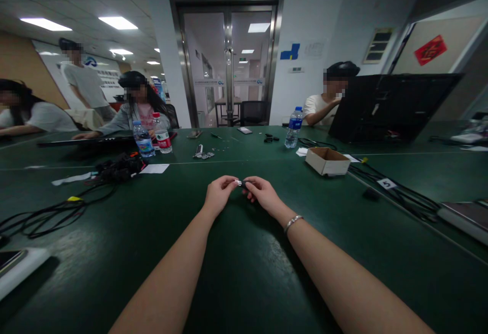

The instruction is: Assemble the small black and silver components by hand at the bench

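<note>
My left hand [221,191] and my right hand [262,192] meet above the green table [236,273], fingertips almost touching. Between them is a small dark object with a shiny metal part [239,183]. The left fingers pinch its metal end, and the right thumb and fingers hold its dark end. What exactly it is, I cannot make out. A silver bracelet [293,223] circles my right wrist. Farther back on the table lie small grey pieces [204,155].
An open cardboard box [327,162] and a water bottle [294,128] stand right of my hands. Two bottles [163,133] stand back left, near black cables [118,169]. More cables [400,196] run along the right. Several people are beyond, near a large black monitor [389,108].
</note>
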Demonstrator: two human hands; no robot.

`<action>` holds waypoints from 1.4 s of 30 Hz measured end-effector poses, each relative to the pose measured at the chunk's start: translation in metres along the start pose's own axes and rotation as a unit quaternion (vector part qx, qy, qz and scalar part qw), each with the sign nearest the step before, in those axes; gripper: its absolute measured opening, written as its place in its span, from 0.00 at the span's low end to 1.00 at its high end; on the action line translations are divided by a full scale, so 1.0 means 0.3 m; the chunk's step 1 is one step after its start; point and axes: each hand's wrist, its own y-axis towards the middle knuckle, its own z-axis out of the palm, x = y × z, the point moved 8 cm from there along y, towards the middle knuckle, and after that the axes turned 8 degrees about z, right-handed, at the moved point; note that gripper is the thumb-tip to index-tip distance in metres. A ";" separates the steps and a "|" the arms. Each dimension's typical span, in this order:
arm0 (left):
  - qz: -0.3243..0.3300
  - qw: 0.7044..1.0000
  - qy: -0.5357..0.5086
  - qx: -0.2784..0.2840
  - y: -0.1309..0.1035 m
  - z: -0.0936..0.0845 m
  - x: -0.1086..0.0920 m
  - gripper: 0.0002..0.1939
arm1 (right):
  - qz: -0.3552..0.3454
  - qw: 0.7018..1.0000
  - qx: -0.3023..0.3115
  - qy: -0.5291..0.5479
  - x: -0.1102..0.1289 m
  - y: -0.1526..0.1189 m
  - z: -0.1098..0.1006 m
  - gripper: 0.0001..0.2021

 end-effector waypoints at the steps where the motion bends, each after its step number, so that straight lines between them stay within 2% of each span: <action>1: -0.003 1.000 0.017 -0.002 -0.001 -0.003 0.002 0.11 | -0.002 1.000 0.001 -0.003 0.001 -0.002 0.001 0.13; 10: -0.050 0.985 0.163 -0.023 -0.016 -0.033 0.022 0.22 | -0.047 0.998 0.009 -0.032 0.031 -0.021 0.014 0.13; 18: -0.082 0.976 0.198 -0.022 -0.030 -0.042 0.003 0.28 | -0.056 0.997 0.022 -0.042 0.045 -0.030 0.023 0.15; 21: -0.092 0.973 0.209 -0.018 -0.029 -0.044 0.017 0.30 | -0.054 0.998 0.024 -0.035 0.040 -0.024 0.024 0.15; 24: -0.093 0.979 0.183 -0.021 -0.025 -0.046 0.042 0.28 | -0.048 0.999 0.010 -0.023 0.031 -0.016 0.013 0.15; 28: -0.058 0.997 0.042 -0.035 -0.011 -0.033 0.045 0.18 | -0.040 0.999 -0.013 -0.005 0.024 -0.015 -0.004 0.15; 31: -0.029 0.999 -0.037 -0.017 -0.002 -0.011 0.031 0.16 | -0.039 0.999 -0.016 0.000 0.027 -0.020 -0.007 0.15; 35: -0.021 0.999 -0.035 -0.006 0.003 -0.006 0.033 0.13 | -0.041 0.999 -0.015 0.002 0.029 -0.023 -0.008 0.14; 42: -0.053 0.998 0.002 -0.019 -0.003 -0.023 0.053 0.17 | -0.043 0.999 -0.009 0.004 0.030 -0.023 -0.004 0.15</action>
